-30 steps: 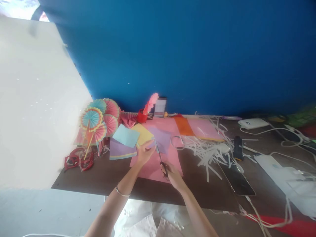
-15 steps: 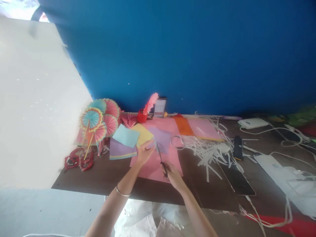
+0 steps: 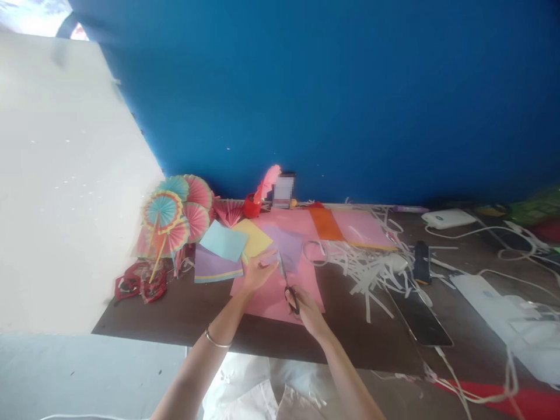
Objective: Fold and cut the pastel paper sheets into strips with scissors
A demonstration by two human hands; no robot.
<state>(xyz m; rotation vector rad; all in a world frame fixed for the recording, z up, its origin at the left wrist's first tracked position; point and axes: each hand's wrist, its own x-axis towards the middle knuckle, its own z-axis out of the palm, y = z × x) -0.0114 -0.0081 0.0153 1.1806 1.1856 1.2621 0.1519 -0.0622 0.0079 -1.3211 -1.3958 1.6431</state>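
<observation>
**Black-handled scissors (image 3: 287, 286) held in the right hand (image 3: 306, 309) over a pink sheet (image 3: 271, 304)**

Clock directions are taken from the scissors, with twelve towards the blue wall (image 3: 332, 105). Nearest, a metal bangle (image 3: 217, 343) is worn on the left forearm. The scissors' handles are grasped by the right hand, and the blades are pointed towards twelve. The pink sheet is spread beneath both hands on the brown tabletop (image 3: 350, 341). The left hand (image 3: 258, 271) is held at ten, its fingertips just beside the blades; whether anything is pinched there cannot be told.

A phone (image 3: 422, 321) is laid between three and four, and white paper strips (image 3: 367, 273) are heaped near three. Farther off, a lavender sheet (image 3: 291, 248) is placed at twelve, a yellow sheet (image 3: 254, 235) at eleven and a pale blue sheet (image 3: 224, 240) at ten. Beyond these, folded paper fans (image 3: 161, 209) are clustered at ten, and the tabletop is backed by the blue wall.
</observation>
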